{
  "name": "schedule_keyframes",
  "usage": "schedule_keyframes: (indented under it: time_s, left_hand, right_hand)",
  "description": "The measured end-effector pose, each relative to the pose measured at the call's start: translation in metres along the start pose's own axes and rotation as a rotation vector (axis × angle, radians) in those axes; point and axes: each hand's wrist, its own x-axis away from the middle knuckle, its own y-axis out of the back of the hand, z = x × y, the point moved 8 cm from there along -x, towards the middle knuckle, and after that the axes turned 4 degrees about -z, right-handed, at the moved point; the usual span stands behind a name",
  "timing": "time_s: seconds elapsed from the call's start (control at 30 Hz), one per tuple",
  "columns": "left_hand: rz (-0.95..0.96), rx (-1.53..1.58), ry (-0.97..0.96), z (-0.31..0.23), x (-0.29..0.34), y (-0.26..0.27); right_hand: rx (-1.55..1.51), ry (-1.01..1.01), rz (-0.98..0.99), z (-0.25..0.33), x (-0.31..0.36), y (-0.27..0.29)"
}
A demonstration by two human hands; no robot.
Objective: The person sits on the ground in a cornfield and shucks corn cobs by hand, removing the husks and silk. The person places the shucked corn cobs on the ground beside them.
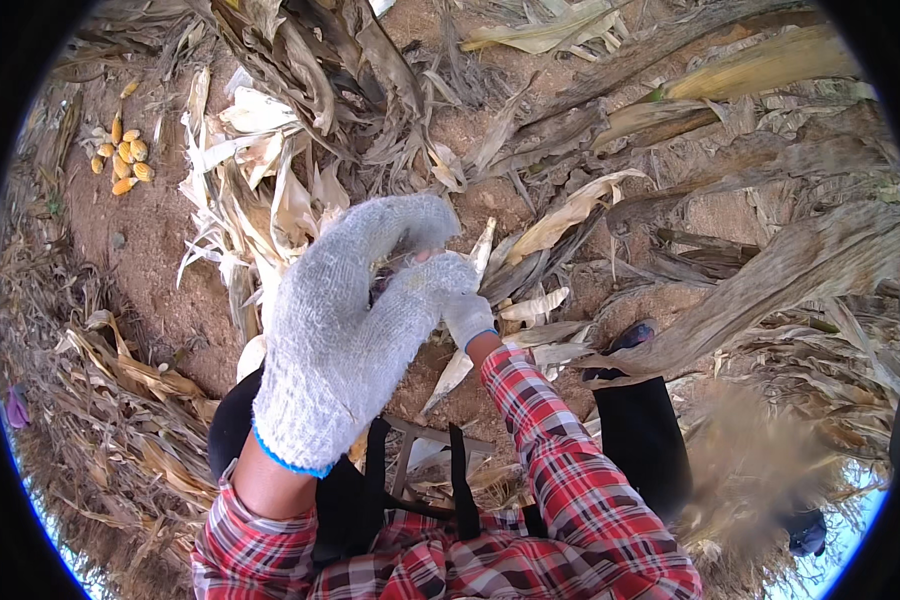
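My left hand (335, 310), in a white knitted glove with a blue cuff edge, is raised close in front of me with its fingers curled round. Between thumb and fingers a small dark gap shows, but what it holds is hidden. Just right of it, partly behind its thumb, is my right hand (467, 318) in a like glove; its fingers are out of sight. The two gloves touch or overlap. Pale dry corn husks (255, 150) lie beyond my left hand. Husked yellow corn ears (123, 153) are heaped on bare soil at the far left.
Dry corn stalks and leaves (370, 60) cover much of the ground ahead. One long withered leaf (760, 270) reaches in from the right, over my right leg (645, 440). A blurred tan clump (760, 460) shows at lower right. Loose husk pieces (535, 305) lie beyond my right hand.
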Motion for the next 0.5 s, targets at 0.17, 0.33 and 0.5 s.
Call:
schedule_keyframes:
  time_s: [0.17, 0.33, 0.5]
  left_hand:
    - [0.018, -0.069, -0.097, -0.003, 0.005, -0.007]
    - [0.08, 0.095, -0.152, 0.0, 0.012, -0.03]
    - [0.184, -0.102, -0.233, -0.021, 0.024, -0.05]
  right_hand:
    - [-0.395, 0.07, -0.194, 0.006, 0.048, 0.085]
    - [-0.524, 0.096, -0.391, -0.019, 0.097, 0.147]
    - [-1.232, -0.166, -0.244, -0.035, 0.175, 0.22]
